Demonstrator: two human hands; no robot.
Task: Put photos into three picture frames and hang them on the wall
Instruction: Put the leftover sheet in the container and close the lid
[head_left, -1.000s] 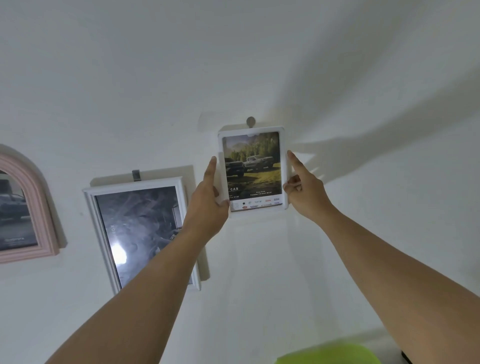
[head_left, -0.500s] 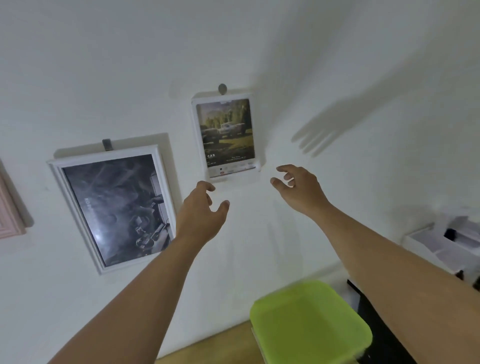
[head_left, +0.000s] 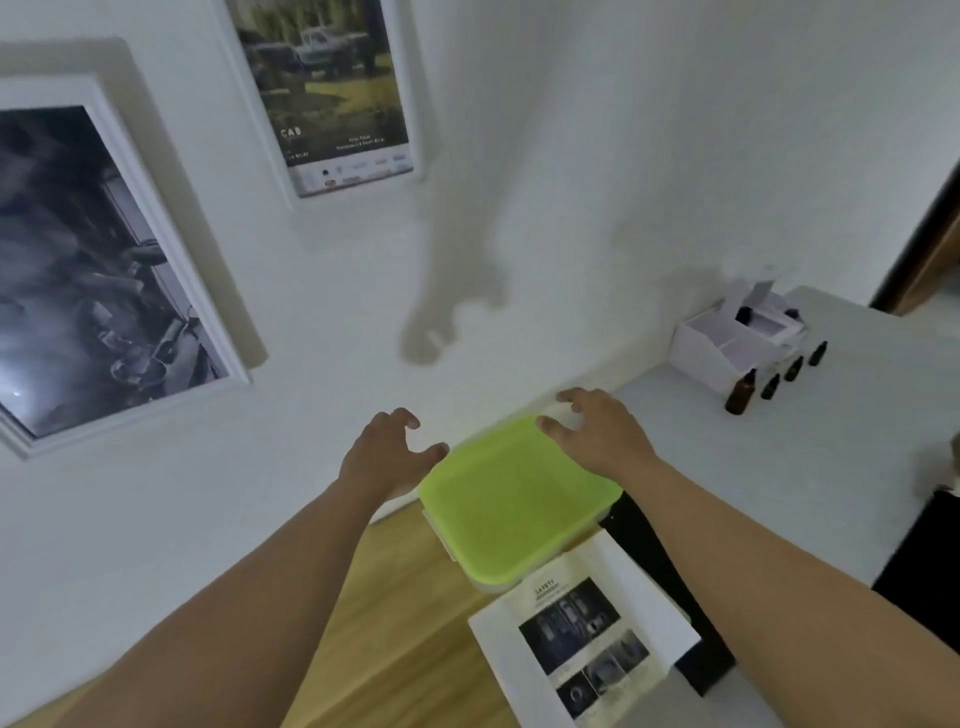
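On the wall (head_left: 623, 156) to your left hangs a large picture frame (head_left: 104, 260); a smaller picture frame (head_left: 332, 93) hangs to its right, higher up. Below them sits a lidded container (head_left: 514, 499), with a printed sheet (head_left: 587, 654) lying just near of it. Your left hand (head_left: 384, 457) and right hand (head_left: 597, 431) are at its far corners. Far right, on the bench (head_left: 779, 467), small bottles (head_left: 740, 392) stand just before an open box (head_left: 727, 343).

A person's two arms, bare along all that shows, left arm (head_left: 234, 613) and right arm (head_left: 779, 566), each slender and smooth, narrowing to the wrist and ending in a bare left hand (head_left: 387, 457) and right hand (head_left: 597, 431), with finger detail too blurred to tell.
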